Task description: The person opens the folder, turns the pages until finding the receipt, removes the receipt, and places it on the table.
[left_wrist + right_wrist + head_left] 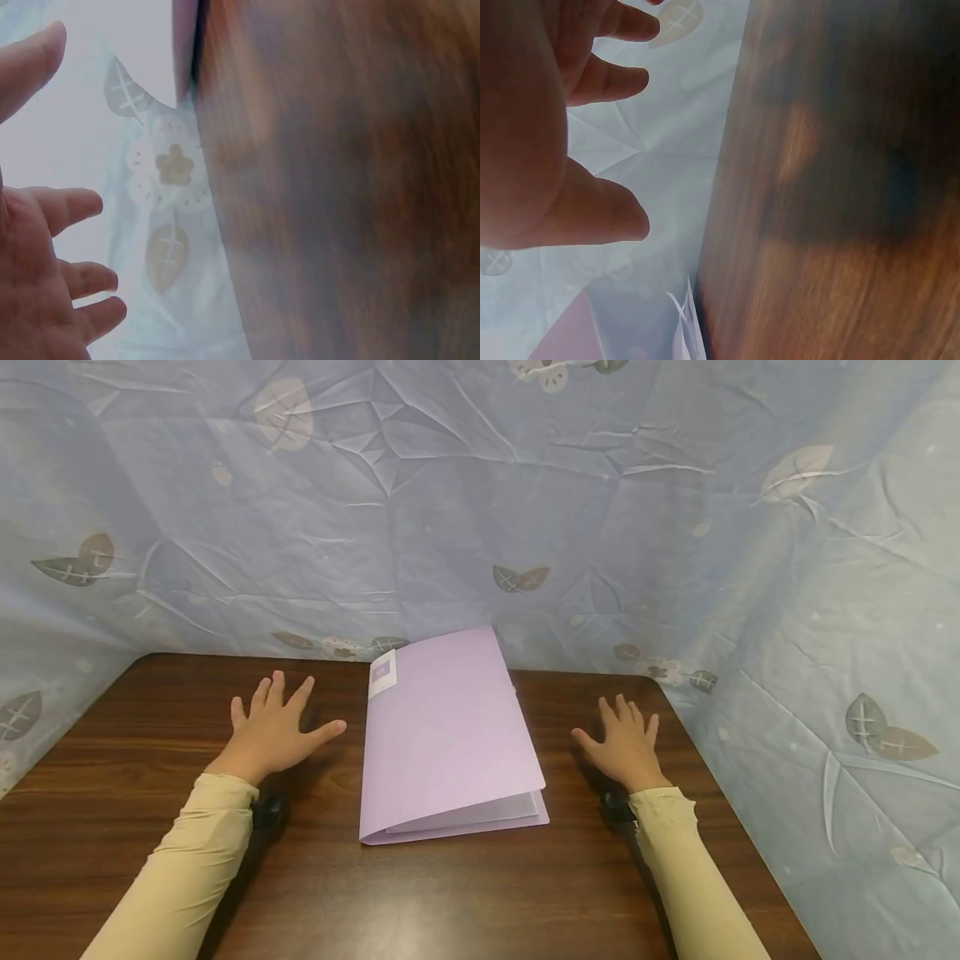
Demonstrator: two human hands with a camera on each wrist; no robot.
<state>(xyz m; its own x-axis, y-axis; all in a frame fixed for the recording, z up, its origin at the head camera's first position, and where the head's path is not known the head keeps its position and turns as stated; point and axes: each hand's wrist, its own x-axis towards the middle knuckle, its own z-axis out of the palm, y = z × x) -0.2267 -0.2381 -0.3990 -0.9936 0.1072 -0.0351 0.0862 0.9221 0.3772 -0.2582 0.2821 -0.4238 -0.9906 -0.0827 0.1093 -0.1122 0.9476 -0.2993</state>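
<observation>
Blue leaf-print cloth (630,535) behind wooden table (315,893)

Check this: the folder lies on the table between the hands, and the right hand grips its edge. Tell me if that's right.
The grip is wrong: the right hand holds nothing and is apart from the folder, as the head view shows. The folder does lie on the table between that hand and the left hand.

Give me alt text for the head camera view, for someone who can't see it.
A lilac folder, its cover partly raised, lies on a dark wooden table between a person's left hand and right hand, fingers spread, neither touching it. Behind hangs a wrinkled pale blue cloth printed with leaves.
</observation>
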